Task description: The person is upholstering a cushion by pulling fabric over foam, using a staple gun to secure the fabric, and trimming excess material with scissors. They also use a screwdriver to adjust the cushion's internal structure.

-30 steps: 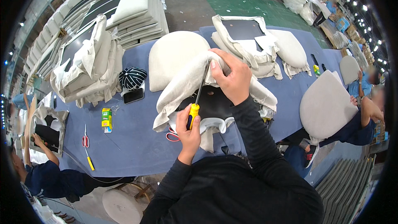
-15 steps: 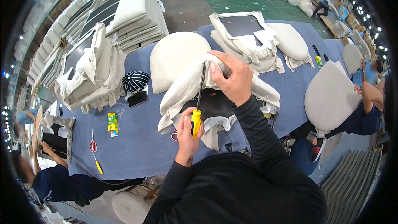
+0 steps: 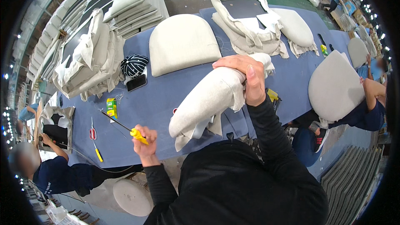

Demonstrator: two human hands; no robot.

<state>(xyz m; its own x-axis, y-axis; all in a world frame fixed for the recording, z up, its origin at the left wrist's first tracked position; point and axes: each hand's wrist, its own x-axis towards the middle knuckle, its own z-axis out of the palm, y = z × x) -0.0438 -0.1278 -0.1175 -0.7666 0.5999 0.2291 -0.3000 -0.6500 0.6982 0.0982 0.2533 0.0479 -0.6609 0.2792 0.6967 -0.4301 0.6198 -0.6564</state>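
Screwdriver point(image 3: 138, 136) is clasped in the grip of our left hand point(image 3: 146, 142), shaft point(image 3: 116, 121) exposed. The grip of our right hand point(image 3: 250, 75) holds the beige cushion point(image 3: 208, 96), tilted over the tabletop point(image 3: 141, 108). Should we slacken there, it could slip; careless shaft swings could snag it.

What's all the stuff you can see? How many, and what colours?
Table: at least 1, blue, middle
Held cushion: 1, cream, in right hand
Screwdriver: 1, yellow handle, in left hand
Flat cushions: 2, cream, table's far side
Rounded cushions: 2, greyish, right
Table piles: 2, cream, left and right
Background stacks: several, mostly cream, beyond table
Phone: 1, black, table's left
Striped round thing: 1, black and white, beside phone
Small boxes: 2, green and yellow, left and right
Scissors: at least 1, red handles, left
Round seat: 1, pale, near table
Other people: several, dark or blue clothes, sides
Left hand and right hand: 1 each, black sleeves, around middle
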